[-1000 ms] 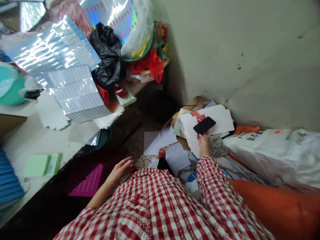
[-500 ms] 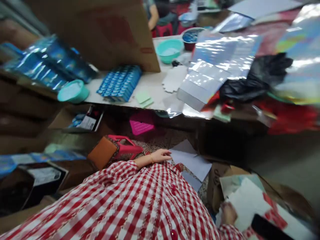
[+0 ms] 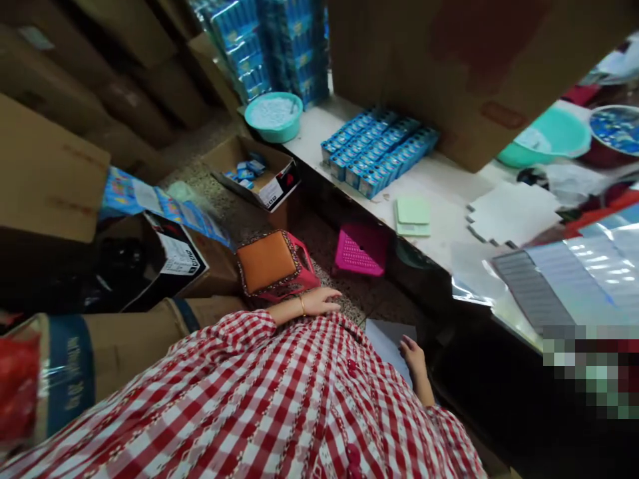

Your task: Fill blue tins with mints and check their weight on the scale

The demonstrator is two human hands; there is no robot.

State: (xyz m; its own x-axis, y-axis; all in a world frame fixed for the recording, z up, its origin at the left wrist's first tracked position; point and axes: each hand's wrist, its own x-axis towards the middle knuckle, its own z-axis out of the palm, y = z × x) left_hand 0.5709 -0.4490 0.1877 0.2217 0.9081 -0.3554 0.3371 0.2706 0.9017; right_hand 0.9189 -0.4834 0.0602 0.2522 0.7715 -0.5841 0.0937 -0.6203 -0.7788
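Observation:
My left hand (image 3: 318, 302) hangs at the front of the red-and-white checked clothing (image 3: 279, 392), fingers stretched and holding nothing. Just beyond it stands a red stool with an orange cushion (image 3: 267, 262). My right hand (image 3: 412, 354) is low on the right side, near the white sheets (image 3: 389, 339) on the floor; its fingers are loosely bent and apart, with nothing visible in them. On the white table (image 3: 317, 136) lie rows of small blue boxes (image 3: 377, 150) and a pad of pale green paper (image 3: 413, 216).
A turquoise basin (image 3: 274, 120) stands at the table's left end, beside wrapped blue packs (image 3: 294, 53). An open carton (image 3: 252, 174) sits below. A pink stool (image 3: 362, 249) is under the table edge. A large cardboard box (image 3: 424, 73) stands at the back.
My view has turned left, bringing more cartons in. My right hand has come from the papers at the lower right to beside my body. My left hand stays nearly where it was.

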